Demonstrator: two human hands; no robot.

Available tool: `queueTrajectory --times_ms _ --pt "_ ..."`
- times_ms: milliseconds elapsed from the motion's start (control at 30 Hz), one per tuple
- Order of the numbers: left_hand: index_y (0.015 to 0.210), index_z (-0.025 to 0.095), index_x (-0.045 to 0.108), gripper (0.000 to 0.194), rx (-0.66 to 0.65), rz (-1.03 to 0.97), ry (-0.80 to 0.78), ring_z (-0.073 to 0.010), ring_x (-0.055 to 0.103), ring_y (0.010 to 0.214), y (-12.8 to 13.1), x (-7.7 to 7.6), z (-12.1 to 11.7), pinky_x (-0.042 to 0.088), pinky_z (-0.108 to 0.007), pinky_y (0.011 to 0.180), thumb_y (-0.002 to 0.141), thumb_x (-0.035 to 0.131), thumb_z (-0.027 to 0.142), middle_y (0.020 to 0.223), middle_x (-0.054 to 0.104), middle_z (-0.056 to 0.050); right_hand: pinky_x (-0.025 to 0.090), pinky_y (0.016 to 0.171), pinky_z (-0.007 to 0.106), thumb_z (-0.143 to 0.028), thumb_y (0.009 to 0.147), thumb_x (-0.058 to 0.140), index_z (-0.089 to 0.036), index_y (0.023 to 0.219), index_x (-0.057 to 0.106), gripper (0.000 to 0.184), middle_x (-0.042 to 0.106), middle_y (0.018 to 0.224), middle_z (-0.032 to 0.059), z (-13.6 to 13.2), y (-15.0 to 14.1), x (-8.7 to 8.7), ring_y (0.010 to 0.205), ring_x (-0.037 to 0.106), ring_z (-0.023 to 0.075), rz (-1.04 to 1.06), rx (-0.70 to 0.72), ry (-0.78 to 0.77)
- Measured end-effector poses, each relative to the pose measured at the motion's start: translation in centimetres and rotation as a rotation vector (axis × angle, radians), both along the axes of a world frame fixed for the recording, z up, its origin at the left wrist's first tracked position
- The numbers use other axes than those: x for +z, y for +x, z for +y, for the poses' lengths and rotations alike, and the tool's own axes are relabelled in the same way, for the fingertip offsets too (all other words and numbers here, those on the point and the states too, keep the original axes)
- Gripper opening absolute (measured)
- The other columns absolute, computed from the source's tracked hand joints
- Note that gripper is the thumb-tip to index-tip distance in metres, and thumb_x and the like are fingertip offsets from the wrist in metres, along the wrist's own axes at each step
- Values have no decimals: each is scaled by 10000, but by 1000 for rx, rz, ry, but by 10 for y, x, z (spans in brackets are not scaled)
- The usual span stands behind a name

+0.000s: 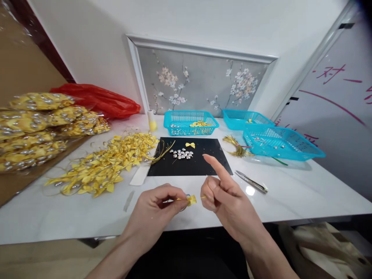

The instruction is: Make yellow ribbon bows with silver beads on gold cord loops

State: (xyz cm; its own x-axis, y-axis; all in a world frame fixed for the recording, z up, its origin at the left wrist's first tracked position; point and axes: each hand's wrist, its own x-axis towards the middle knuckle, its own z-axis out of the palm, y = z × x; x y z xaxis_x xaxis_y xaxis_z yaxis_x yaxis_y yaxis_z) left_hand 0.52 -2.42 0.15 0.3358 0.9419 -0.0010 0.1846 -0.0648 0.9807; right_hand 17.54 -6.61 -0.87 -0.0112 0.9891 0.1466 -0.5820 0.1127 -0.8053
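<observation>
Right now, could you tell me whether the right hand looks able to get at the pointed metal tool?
Probably yes: the pointed metal tool lies near the right hand with nothing between, though its grip seems to be pinching a yellow strand.

A framed picture [200, 77] of blossoming branches leans against a white wall [197, 19]. Red handwriting marks a whiteboard [334, 100] at right.

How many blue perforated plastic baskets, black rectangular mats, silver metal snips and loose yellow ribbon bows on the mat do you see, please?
Blue baskets: 3
Black mat: 1
Silver snips: 1
Loose yellow bow: 1
Total: 6
</observation>
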Motion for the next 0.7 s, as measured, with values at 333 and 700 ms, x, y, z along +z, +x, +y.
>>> queueTrajectory --times_ms 333,700 --pt "630 195 752 91 1 -63 -19 -117 571 610 2 4 1 454 -209 587 681 800 253 622 682 13 304 552 212 -140 938 559 -362 1352 573 470 396 623 -51 -3 7 3 602 336 109 53 -78 55" --pt "661 193 697 173 53 -75 -78 -123 563 604 -12 -5 7 465 -227 598 699 797 330 623 653 18 324 536 190 -114 885 592 -346 1292 618 470 422 598 -60 -1 30 14 570 349 98 79 -275 95"
